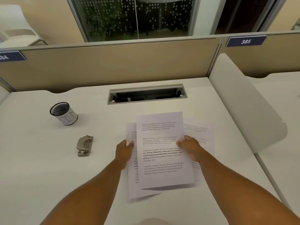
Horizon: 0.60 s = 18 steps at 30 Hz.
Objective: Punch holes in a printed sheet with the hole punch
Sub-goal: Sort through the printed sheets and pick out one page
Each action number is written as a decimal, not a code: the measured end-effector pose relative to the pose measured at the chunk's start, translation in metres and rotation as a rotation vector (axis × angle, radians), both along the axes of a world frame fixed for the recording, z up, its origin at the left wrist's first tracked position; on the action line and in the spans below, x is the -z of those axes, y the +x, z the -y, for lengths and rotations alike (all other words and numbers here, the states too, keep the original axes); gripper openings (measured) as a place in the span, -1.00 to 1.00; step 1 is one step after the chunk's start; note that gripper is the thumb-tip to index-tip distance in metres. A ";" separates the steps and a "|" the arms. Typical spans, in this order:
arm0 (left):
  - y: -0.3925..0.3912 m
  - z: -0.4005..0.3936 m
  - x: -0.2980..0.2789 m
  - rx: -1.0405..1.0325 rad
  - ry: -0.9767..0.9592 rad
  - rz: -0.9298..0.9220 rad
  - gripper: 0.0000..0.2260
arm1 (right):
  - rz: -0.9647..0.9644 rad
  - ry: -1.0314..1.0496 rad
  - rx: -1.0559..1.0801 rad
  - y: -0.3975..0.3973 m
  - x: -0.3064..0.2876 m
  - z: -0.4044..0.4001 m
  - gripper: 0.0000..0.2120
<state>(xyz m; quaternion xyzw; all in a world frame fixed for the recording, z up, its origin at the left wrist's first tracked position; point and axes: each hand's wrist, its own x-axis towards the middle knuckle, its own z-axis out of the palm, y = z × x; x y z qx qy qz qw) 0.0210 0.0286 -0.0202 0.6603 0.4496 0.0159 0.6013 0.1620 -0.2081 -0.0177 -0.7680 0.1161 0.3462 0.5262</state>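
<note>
Gripping printed sheet point(164, 148), divider tag "385" point(246, 41)

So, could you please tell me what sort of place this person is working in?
Most likely a shared office or study hall: a white desk fenced by a tan divider panel, numbered seat placards such as 385, and a cable tray recessed in the desktop.

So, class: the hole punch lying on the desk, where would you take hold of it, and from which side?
Probably across the narrow sides of the punch, coming from above. It lies flat with its lever up and long axis running away from the person. The left hand is nearer, but both hands hold the top sheet, so the left must let go first.
</note>
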 end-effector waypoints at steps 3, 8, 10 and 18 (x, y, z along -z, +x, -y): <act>0.001 -0.003 -0.011 0.044 -0.001 0.058 -0.83 | -0.047 0.045 -0.012 -0.002 -0.002 -0.007 -0.72; 0.002 -0.007 -0.025 0.048 -0.054 0.134 -0.81 | -0.045 0.083 -0.016 -0.006 -0.009 -0.018 -0.68; 0.002 -0.008 -0.031 0.056 -0.085 0.161 -0.80 | -0.027 0.095 -0.016 -0.006 -0.010 -0.021 -0.67; 0.005 -0.004 -0.047 0.022 -0.099 0.158 -0.67 | 0.048 0.112 0.018 -0.012 -0.020 -0.034 -0.51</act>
